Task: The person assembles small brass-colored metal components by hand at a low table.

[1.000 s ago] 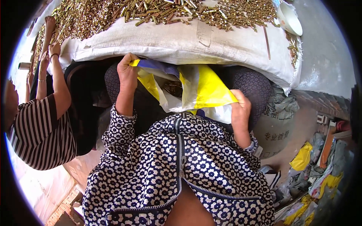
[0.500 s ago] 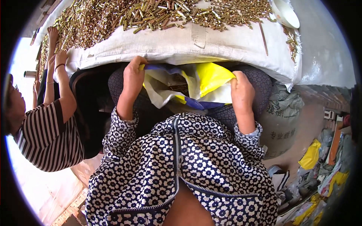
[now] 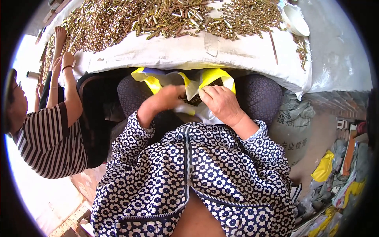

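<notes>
A yellow, white and blue plastic woven bag (image 3: 216,75) stands with its mouth gaping between my knees, just below the table's near edge. My right hand (image 3: 222,103) is closed on the near right part of its rim, fingers bent over the edge. My left hand (image 3: 167,98) is over the near left side of the mouth, smeared by motion, so its grip does not show. Something dark brown lies inside the bag, mostly hidden by my hands and the folds.
Many small brassy metal pieces (image 3: 173,17) cover the white-sheeted table (image 3: 177,54). A white bowl (image 3: 295,21) and a thin brown stick (image 3: 273,48) are at its right. Another person in a striped shirt (image 3: 49,138) reaches over the left end. A filled sack (image 3: 292,134) stands right of my knee.
Both hands have come inward and nearer each other from the bag's spread corners. The right has taken hold of the rim closer to the middle; the bag mouth is less stretched.
</notes>
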Demonstrator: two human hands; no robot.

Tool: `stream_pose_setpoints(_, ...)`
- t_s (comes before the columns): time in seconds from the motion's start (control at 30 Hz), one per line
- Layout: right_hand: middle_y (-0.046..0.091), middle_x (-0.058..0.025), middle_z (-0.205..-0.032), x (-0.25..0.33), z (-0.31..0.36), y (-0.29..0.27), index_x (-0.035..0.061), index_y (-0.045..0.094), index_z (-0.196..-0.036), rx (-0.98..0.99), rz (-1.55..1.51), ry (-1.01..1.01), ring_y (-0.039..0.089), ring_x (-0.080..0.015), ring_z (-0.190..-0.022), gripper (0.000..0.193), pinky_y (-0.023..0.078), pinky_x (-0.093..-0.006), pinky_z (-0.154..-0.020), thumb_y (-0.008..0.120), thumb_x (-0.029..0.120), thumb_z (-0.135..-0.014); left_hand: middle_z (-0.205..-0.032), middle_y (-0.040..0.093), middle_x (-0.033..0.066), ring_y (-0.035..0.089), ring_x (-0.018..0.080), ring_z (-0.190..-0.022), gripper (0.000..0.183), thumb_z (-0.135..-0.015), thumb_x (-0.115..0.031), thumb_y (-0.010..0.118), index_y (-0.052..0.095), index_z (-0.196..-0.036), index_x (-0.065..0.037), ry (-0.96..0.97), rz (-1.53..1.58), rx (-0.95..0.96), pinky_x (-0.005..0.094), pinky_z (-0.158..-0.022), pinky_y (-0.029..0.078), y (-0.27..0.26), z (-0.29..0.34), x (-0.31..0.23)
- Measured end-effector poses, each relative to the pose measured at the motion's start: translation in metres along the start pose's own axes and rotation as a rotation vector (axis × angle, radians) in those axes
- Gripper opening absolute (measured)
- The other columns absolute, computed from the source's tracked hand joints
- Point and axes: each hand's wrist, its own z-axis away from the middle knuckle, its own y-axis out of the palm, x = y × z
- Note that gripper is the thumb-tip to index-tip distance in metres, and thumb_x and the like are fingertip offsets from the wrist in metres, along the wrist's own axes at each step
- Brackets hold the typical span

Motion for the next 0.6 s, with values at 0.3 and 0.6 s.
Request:
stream_pose_setpoints(0.3,0.052,-0.0186,-0.127,-0.067,-0.007,0.097,0.0069,0.050,-0.125,0.033,-0.063,0.289,0.048,-0.0356,-0.118,0.050,0.038,-0.0435,-0.100,0.062,0.030,-0.082,-0.093,0.065,0.0188,0.062,0.0363,-0.090,0.040,-0.073,-0.025,0.063,0.059,-0.109,-0.008,0.018,-0.275,0.454,0.0442,-0.080,0.049,0.049,-0.026,-0.009)
stream_pose_setpoints(0.6,0.057,-0.0188,-0.122,-0.109,0.003,0.076,0.0093,0.055,-0.124,0.202,-0.370,0.770,0.055,-0.0385,-0.109,0.057,0.044,-0.0435,-0.094,0.055,0.050,-0.085,-0.102,0.062,0.0208,0.063,0.0330,-0.091,0.039,-0.083,-0.015,0.059,0.053,-0.121,-0.007,0.043,0.185,-0.178,0.0413,-0.080,0.049,0.049,-0.033,-0.009)
